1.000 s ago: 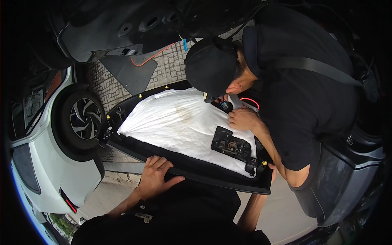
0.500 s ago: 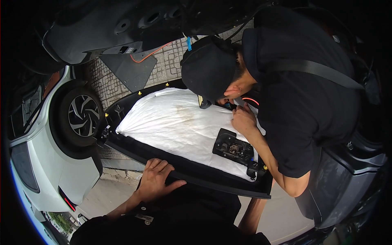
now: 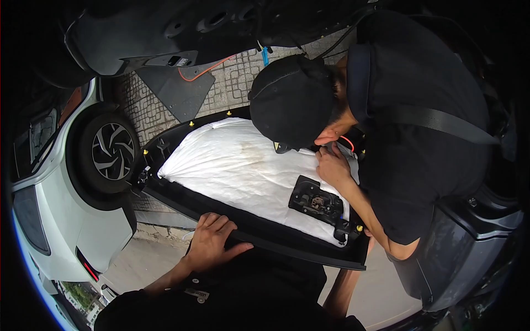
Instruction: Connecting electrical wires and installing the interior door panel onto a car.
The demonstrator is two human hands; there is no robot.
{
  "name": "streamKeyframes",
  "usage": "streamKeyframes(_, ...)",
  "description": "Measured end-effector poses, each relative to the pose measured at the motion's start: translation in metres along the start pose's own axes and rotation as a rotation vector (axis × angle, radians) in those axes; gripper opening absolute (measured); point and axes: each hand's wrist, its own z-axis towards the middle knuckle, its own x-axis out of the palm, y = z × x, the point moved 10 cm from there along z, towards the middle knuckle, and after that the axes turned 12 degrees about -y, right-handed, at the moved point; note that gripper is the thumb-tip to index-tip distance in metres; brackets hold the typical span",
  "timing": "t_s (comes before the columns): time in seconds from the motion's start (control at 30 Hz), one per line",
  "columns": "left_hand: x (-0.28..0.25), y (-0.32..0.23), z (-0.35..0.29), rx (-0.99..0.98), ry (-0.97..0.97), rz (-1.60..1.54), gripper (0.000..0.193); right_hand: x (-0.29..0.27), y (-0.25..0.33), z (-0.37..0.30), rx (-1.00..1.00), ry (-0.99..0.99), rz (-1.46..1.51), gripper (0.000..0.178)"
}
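A black car door trim panel (image 3: 248,241) lies in front of me with its inner side up. White padding (image 3: 237,163) covers most of it, and yellow clips (image 3: 229,113) stand along its rim. My left hand (image 3: 212,237) grips the near edge, fingers over the rim and thumb stretched along it. My right forearm passes beneath the panel's right end; only part of my right hand (image 3: 370,241) shows at that end, holding the panel. A co-worker's hand (image 3: 333,165) works at the far right of the padding, its fingertips partly hidden by the bent head.
A co-worker in a black cap (image 3: 292,99) leans over the panel from the right. A white car (image 3: 77,220) with a dark wheel (image 3: 113,151) is at left. Dark car bodywork (image 3: 127,41) hangs above an orange cable (image 3: 207,69) and a grey mat (image 3: 179,94) on paving.
The co-worker's head and shoulders have shifted slightly right and lower, hiding more of the working fingers. Part of my right hand now shows beside the panel's right end. My left hand keeps its place.
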Motion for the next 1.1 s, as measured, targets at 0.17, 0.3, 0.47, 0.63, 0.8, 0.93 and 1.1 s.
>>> streamKeyframes(0.17,0.002,-0.011,0.007,0.042,0.021,-0.020,0.059,0.008,-0.007,-0.030,0.086,0.113,-0.119,0.042)
streamKeyframes(0.3,0.001,-0.001,0.000,-0.007,0.020,-0.002,0.060,0.009,-0.098,-0.031,0.120,0.269,-0.843,0.036)
streamKeyframes(0.47,0.002,-0.004,0.003,0.015,0.022,-0.012,0.061,-0.056,-0.056,-0.103,-0.674,0.151,-0.956,0.034)
streamKeyframes(0.63,-0.001,-0.006,0.004,0.022,0.016,-0.012,0.062,-0.154,-0.027,-0.261,-1.651,-0.050,-0.956,0.038)
streamKeyframes(0.8,0.000,-0.005,0.004,0.023,0.010,-0.017,0.061,-0.144,-0.055,-0.271,-1.863,-0.206,-0.896,0.042)
streamKeyframes(0.93,-0.001,-0.007,0.004,0.033,0.006,-0.010,0.061,-0.147,-0.045,-0.273,-1.894,-0.144,-0.933,0.040)
streamKeyframes(1.1,0.000,-0.004,0.001,0.026,0.002,-0.009,0.060,-0.144,-0.055,-0.264,-1.824,-0.112,-0.853,0.039)
